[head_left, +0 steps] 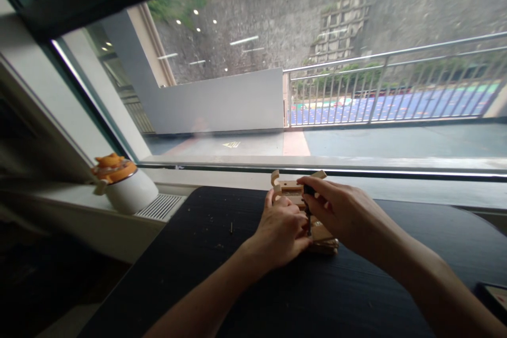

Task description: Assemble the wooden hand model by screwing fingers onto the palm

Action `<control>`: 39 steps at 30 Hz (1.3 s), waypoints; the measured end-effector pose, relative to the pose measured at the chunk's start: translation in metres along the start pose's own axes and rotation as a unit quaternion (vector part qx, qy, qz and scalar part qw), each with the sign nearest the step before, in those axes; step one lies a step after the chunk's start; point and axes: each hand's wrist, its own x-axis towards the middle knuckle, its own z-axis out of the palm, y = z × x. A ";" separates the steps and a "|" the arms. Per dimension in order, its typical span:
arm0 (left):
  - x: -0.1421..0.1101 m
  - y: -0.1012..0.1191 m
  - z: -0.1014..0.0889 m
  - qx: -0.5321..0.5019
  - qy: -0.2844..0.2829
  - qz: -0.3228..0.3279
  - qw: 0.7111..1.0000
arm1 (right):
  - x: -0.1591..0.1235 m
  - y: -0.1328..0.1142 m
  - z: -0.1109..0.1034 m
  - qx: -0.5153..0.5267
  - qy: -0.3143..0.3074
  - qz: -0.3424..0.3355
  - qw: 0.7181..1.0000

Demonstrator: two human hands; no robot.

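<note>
A small wooden assembly (324, 232) stands on the dark table, with slats and curved pieces at its top. My left hand (280, 226) is closed around its left side, fingers pressed on the wood. Between the fingers of my right hand (336, 203) is the black handle of a screwdriver (309, 216), its shaft pointing down at the assembly. The tip of the shaft is near my left fingers, and I cannot make out what it touches. My hands cover much of the wood.
A small screw (231, 228) and some crumbs lie on the dark table (190, 274) to the left. On the sill sits a white container with an orange animal-shaped lid (122, 182). A dark-edged flat object (495, 296) lies at the lower right. Behind is a window.
</note>
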 end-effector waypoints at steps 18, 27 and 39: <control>0.000 0.001 0.001 0.004 -0.004 -0.004 1.000 | 0.000 -0.002 0.001 -0.035 0.033 -0.032 0.998; 0.000 0.001 -0.001 0.009 -0.005 -0.006 1.000 | 0.000 0.007 0.003 -0.028 0.047 -0.013 0.998; -0.001 0.001 0.000 0.001 -0.003 -0.002 1.000 | -0.002 0.000 0.000 -0.010 0.039 -0.023 0.999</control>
